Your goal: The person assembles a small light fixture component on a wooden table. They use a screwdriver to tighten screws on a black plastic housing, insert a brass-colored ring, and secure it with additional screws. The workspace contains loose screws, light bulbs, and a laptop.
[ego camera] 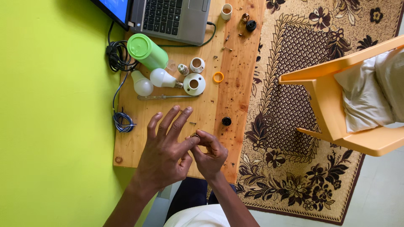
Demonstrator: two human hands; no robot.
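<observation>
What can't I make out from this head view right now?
- Small dark part: pinched between left hand and right hand; fingers cover most of it, kind unclear.
- Laptop: screen and back cut off by top edge.
- Screws on wooden table: too small to tell apart.
- Orange chair: cut off by right edge.
- Cables: ends hidden behind laptop and table edge.

A laptop point(168, 17), green bottle point(147, 51) and 2 white bulbs point(162, 78) sit on the wooden table point(219, 96).
</observation>
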